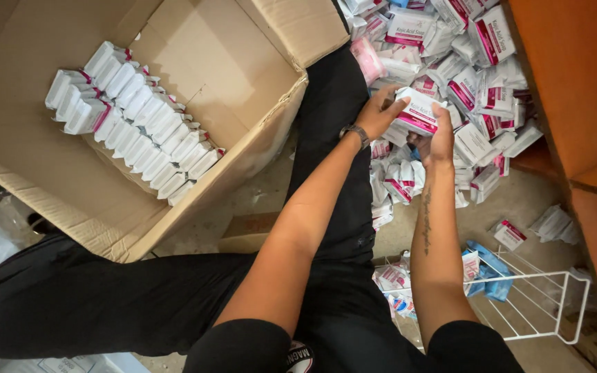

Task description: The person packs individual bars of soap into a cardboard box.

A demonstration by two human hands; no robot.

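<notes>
Both hands, left (379,114) and right (440,135), grip one small box (416,110) over a loose pile (471,83). The carton (50,186) holds two neat rows (133,124) (mostly still unfilled), so, judging by the pile, much remains.

Soft even daylight, slight edge distortion

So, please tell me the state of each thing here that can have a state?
Cardboard box: open, flaps up, partly filled with small boxes in rows.
Small box: closed, held by both hands above the pile.
Left hand: gripping the small box.
Right hand: gripping the small box.
Pile of small boxes: loose, unsorted on the floor.
White wire rack: lying on the floor.
</notes>
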